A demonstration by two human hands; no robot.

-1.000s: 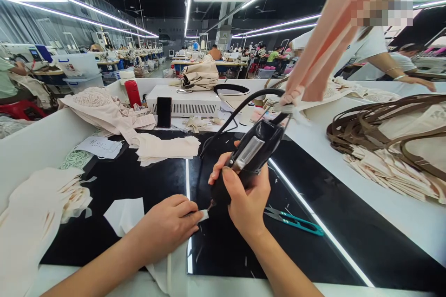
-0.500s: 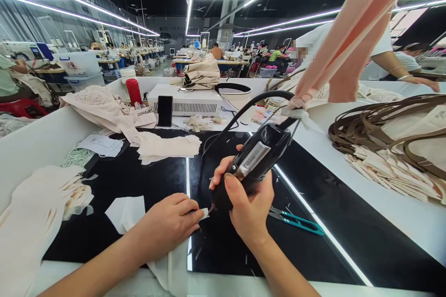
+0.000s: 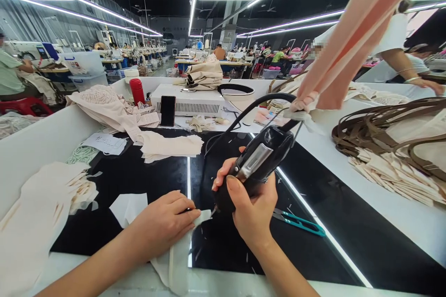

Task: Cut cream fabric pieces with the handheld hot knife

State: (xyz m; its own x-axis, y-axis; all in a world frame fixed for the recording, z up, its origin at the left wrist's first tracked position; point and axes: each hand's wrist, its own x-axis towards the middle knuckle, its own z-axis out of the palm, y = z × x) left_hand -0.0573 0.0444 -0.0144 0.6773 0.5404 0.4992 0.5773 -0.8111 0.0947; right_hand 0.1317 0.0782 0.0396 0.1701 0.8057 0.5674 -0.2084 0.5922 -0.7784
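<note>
In the head view my right hand (image 3: 252,204) wraps round a black corded electric hand tool (image 3: 266,148), tilted with its narrow tip down and to the left. A twisted pink cloth holds it up from above. My left hand (image 3: 170,218) presses and pinches a pale fabric strip (image 3: 204,216) on the black work mat (image 3: 139,176). The strip's free end pokes out past my fingertips, close to the tool's tip; whether they touch I cannot tell. More pale cloth (image 3: 177,264) hangs below my left hand over the front edge. Behind that hand lies a white fabric piece (image 3: 127,206).
Teal thread snips (image 3: 303,223) lie right of my right hand. Cream fabric (image 3: 31,218) is piled at left, stacked pieces (image 3: 170,144) behind. Brown straps (image 3: 365,125) fill the right side. A phone (image 3: 167,110) leans on a white box (image 3: 195,97). A co-worker's arm (image 3: 407,67) shows beyond.
My left hand has drawn back slightly to the left, and more of the strip's end shows beyond its fingers. The tool stays in my right hand. The whole view has shifted a little.
</note>
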